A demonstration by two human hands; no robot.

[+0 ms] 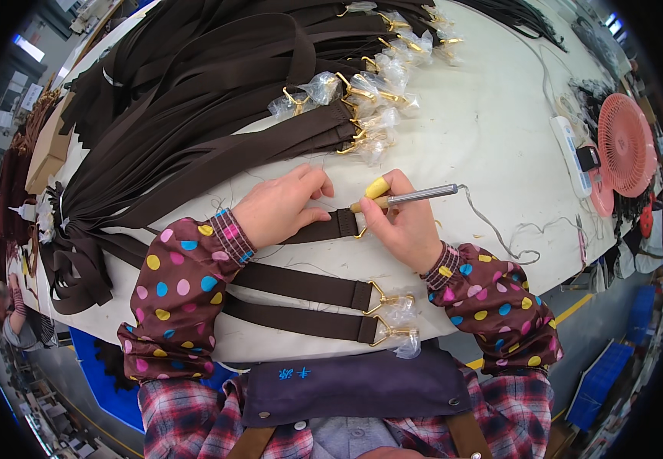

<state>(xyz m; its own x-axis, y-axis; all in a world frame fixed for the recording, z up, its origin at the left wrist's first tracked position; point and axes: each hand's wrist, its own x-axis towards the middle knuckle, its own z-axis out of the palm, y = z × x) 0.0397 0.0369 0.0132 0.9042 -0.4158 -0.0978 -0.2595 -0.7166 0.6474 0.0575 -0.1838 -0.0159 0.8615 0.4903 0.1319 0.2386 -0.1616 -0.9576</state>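
Observation:
My left hand point(286, 200) rests on a dark brown webbing strap point(316, 229), its thumb pressed onto the strap just behind the stitched end and its fingers curled above. In my right hand point(404, 223) is a pen-shaped corded tool like a soldering iron point(423, 193), its tan front pointing left at the strap's end. A yellow finger cot point(377, 187) covers one right fingertip. The strap's metal fitting is partly hidden by the right hand. Nearer me lie two straps point(308, 284) with gold hooks point(389, 299) in clear plastic wrap.
A large heap of dark brown straps point(194, 84) covers the far left of the white table point(484, 115), gold hooks toward the middle. At right are a pink fan point(626, 145) and a white power strip point(571, 157). The tool's grey cord point(492, 226) trails right. Another person point(18, 314) is far left.

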